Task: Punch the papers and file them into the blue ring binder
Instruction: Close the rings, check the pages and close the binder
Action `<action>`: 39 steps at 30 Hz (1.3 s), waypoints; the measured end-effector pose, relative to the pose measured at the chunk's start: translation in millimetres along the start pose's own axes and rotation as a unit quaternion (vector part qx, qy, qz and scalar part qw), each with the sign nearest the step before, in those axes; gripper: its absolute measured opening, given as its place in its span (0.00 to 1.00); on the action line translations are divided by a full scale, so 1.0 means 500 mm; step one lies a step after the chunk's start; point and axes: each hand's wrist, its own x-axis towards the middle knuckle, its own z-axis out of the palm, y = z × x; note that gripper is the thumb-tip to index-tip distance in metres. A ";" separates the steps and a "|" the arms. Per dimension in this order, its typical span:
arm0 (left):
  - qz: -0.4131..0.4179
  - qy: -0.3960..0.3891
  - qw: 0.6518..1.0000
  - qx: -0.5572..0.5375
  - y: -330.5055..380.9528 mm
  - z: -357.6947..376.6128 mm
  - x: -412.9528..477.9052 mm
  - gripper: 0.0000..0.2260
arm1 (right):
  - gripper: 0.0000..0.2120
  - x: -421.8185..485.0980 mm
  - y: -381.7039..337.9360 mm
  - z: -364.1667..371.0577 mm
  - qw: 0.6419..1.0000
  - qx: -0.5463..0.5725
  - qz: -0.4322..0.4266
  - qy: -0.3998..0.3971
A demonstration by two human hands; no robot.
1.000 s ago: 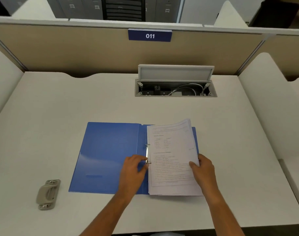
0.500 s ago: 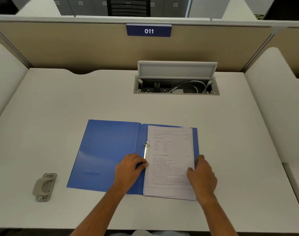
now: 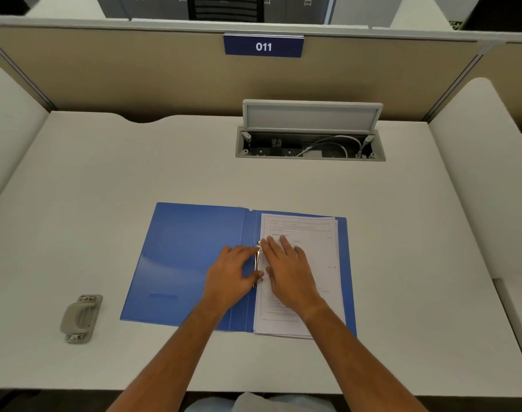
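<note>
The blue ring binder (image 3: 188, 263) lies open on the white desk. A stack of printed papers (image 3: 322, 257) lies on its right half, with the left edge at the metal ring mechanism (image 3: 257, 260). My left hand (image 3: 231, 273) sits on the spine, its fingers and thumb touching the ring mechanism. My right hand (image 3: 286, 266) lies flat, palm down, on the left part of the papers, fingers spread beside the rings. Whether the rings are closed is hidden by my hands.
A beige hole punch (image 3: 79, 318) lies on the desk at the front left. An open cable box (image 3: 310, 141) with its lid raised is set into the desk at the back. Partition panels stand behind and on both sides.
My right hand moved from the papers' right edge to lie flat near the rings. The papers, lifted a second ago, now lie flat. My left hand stays at the rings.
</note>
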 end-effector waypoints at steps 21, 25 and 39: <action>-0.469 0.034 0.882 -0.038 -0.321 -0.220 -0.113 0.39 | 0.33 -0.169 0.103 -0.045 0.848 0.144 0.502 0.087; -0.459 0.033 0.886 -0.055 -0.307 -0.214 -0.090 0.35 | 0.38 -0.169 0.132 -0.049 0.780 0.278 0.556 0.072; -0.459 0.044 0.802 -0.381 -0.321 -0.318 -0.072 0.20 | 0.11 -0.159 0.186 -0.056 0.650 0.505 0.556 0.115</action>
